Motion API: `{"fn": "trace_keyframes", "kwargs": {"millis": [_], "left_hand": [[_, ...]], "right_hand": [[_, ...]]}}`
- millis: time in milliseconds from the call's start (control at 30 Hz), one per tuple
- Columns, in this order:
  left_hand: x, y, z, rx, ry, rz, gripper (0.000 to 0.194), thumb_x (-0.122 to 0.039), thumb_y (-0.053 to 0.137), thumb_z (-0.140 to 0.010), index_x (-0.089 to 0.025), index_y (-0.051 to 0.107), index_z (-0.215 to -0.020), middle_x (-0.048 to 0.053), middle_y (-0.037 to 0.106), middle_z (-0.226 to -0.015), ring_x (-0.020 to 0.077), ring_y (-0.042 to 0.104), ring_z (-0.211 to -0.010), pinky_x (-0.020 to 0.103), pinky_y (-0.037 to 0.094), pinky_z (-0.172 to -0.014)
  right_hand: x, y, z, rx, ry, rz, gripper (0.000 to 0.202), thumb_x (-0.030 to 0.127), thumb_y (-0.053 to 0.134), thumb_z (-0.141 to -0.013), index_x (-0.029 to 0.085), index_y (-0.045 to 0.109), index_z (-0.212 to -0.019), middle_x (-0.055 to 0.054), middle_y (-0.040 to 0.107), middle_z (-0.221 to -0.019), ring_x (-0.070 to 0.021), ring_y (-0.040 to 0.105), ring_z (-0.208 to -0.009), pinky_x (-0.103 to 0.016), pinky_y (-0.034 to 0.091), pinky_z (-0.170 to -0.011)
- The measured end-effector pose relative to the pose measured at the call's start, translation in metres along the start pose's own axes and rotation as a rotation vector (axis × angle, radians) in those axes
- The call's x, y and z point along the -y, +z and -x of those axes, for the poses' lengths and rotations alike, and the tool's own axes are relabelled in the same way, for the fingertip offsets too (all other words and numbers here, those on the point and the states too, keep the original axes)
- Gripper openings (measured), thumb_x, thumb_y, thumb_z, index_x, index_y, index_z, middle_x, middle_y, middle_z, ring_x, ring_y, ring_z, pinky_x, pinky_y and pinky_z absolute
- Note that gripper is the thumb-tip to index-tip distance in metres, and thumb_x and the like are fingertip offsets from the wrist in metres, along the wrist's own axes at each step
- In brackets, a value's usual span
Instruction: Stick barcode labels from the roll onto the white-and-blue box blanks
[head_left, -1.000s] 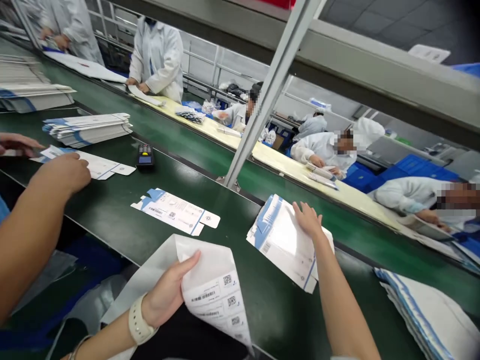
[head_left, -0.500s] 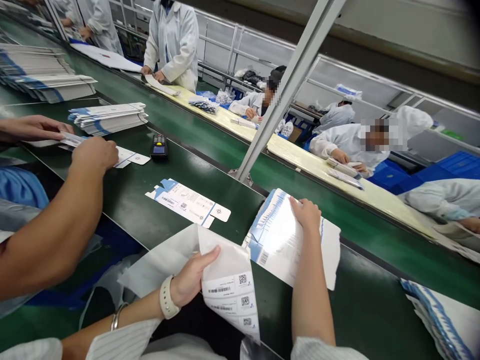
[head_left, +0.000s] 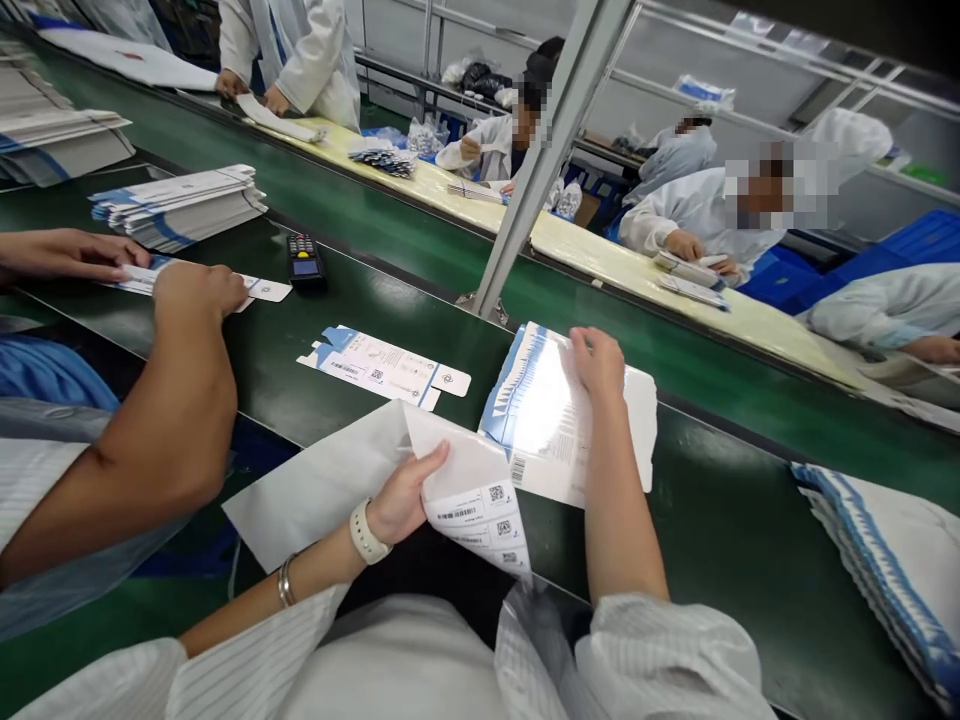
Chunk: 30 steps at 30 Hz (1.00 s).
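So the left hand [head_left: 409, 500] has a label sheet [head_left: 469, 470] pinched under its thumb, curled over, with at least three labels left on it. The right hand [head_left: 600, 365] is half curled on a fanned stack of flat boxes [head_left: 544, 400]; can't tell if it's really gripping. One loose box [head_left: 382, 365] lies flat between that stack and the scanner [head_left: 306, 262], codes facing up, but I can't tell how many boxes are finished. I'd guess plenty left, since none look folded up. Counter [head_left: 720, 530] is dark green and shiny, and people in white coats [head_left: 319, 60] work along a yellowish counter [head_left: 577, 260] opposite.
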<state>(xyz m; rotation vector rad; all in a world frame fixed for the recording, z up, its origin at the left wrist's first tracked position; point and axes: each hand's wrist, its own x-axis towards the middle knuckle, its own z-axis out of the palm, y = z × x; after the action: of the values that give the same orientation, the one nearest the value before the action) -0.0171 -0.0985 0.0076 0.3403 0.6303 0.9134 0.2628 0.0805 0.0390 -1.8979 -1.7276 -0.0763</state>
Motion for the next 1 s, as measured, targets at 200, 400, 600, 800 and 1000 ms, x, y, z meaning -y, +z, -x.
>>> {"fn": "trace_keyframes", "kwargs": {"millis": [200,400,600,800,1000], "left_hand": [[-0.008,-0.002,-0.003,0.037,-0.107,0.147,0.036,-0.032,0.045,-0.091,-0.007,0.062,-0.109,0.013,0.066,-0.108,0.025,0.057,-0.112,0.038,0.036,-0.106],[-0.009,-0.004,-0.004,0.163,-0.186,0.178,0.044,-0.038,0.039,-0.092,-0.006,0.055,-0.119,0.015,0.06,-0.118,0.0276,0.053,-0.116,0.042,0.033,-0.106],[-0.007,-0.008,-0.005,0.215,-0.192,0.157,0.045,-0.04,0.038,-0.092,-0.009,0.053,-0.121,0.015,0.059,-0.121,0.0277,0.052,-0.117,0.042,0.033,-0.106],[-0.005,-0.006,-0.005,0.2,-0.17,0.143,0.043,-0.038,0.037,-0.093,-0.009,0.053,-0.122,0.014,0.061,-0.118,0.0271,0.052,-0.118,0.042,0.035,-0.105],[-0.014,0.003,0.003,-0.072,-0.112,0.017,0.039,-0.036,0.042,-0.092,-0.01,0.056,-0.117,0.012,0.063,-0.114,0.0243,0.056,-0.111,0.036,0.041,-0.1]], "right_hand": [[0.06,-0.062,0.083,-0.138,-0.23,-0.338,0.036,0.037,0.034,-0.094,0.021,0.054,-0.119,-0.008,0.058,-0.116,-0.0183,0.054,-0.109,-0.037,0.043,-0.094],[0.08,-0.063,0.195,0.299,-0.587,-0.374,0.052,0.029,0.059,-0.083,0.027,0.043,-0.132,-0.01,0.053,-0.122,-0.022,0.052,-0.11,-0.04,0.05,-0.086],[0.074,-0.043,0.21,0.077,-0.509,-0.485,0.043,0.019,0.067,-0.076,0.026,0.058,-0.117,-0.004,0.065,-0.088,-0.0179,0.061,-0.082,-0.032,0.053,-0.068],[0.083,-0.036,0.225,-0.203,-0.391,-0.443,0.029,0.009,0.069,-0.071,0.027,0.068,-0.092,-0.005,0.062,-0.094,-0.0209,0.059,-0.09,-0.039,0.052,-0.075],[0.086,-0.096,0.266,0.055,-0.355,-0.614,0.039,0.001,0.056,-0.076,0.028,0.065,-0.101,-0.003,0.066,-0.085,-0.0195,0.063,-0.079,-0.035,0.054,-0.063]]}}
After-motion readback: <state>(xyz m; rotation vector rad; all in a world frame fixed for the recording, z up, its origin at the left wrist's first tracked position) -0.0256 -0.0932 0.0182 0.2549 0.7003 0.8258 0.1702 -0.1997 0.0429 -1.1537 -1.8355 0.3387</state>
